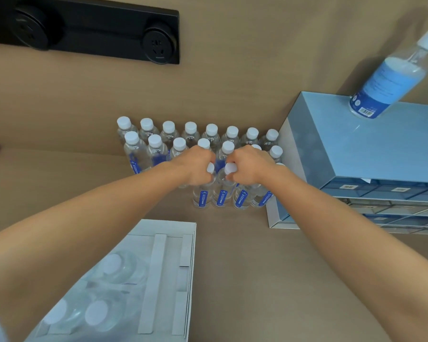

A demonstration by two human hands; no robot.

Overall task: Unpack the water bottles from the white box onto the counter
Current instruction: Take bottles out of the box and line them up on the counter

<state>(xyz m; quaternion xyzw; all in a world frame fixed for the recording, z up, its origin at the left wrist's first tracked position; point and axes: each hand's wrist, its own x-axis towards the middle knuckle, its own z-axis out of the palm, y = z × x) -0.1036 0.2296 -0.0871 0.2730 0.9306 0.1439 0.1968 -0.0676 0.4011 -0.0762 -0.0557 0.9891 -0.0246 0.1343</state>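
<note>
Clear glossy plastic bottles (223, 193); matt white cardboard box (158, 280); smooth matt counter (245, 280).

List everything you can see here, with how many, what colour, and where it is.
Clear plastic water bottles: over twenty, white caps, blue labels, rows at the counter's back.
White cardboard box: one, near left, at least three bottles inside.
Pale blue drawer cabinet: one, right.
Large blue-labelled bottle: one, atop the cabinet.
Black socket strip: one, wall, upper left.
Tan counter: one.
Left hand, right hand: each gripping bottle tops in the front row.
</note>
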